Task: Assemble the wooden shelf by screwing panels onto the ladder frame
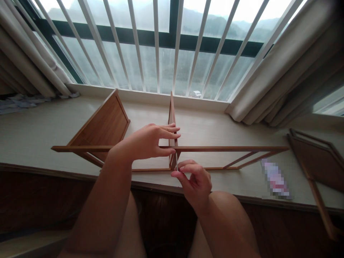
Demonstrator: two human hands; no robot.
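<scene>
Frame [231,148]: wood, on the ledge [199,123] below the window; long upper and lower rails along the front edge, slanting members at the right end. Stretches of both rails are hidden behind the hands and left forearm.

Left panel [100,125]: wood, set back at an angle behind the upper rail; lower part partly covered by that rail and the forearm.

Middle panel [171,109]: seen nearly edge-on, its face hard to read; near end partly behind the hands.

Left hand [152,141]: fingers straight and parted, laid over the middle panel's top edge; thumb reaching to the upper rail beside the rod. Whether the thumb presses cannot be told.

Rod [176,163]: thin, pale, upright between the upper rail and the right hand; lower end lost in the grip, upper end too small to make out.

Right hand [197,182]: thumb and forefinger pinching the rod, other fingers curled.

Packet [276,179]: on the ledge, right; pixelated, markings illegible.

Dark panel [319,157]: far right, blurred, cut off by the picture's edge.

Curtains [279,68]: one each side, both cut off.

Window [145,61]: behind pale bars [156,46]; outside view hazy.
</scene>
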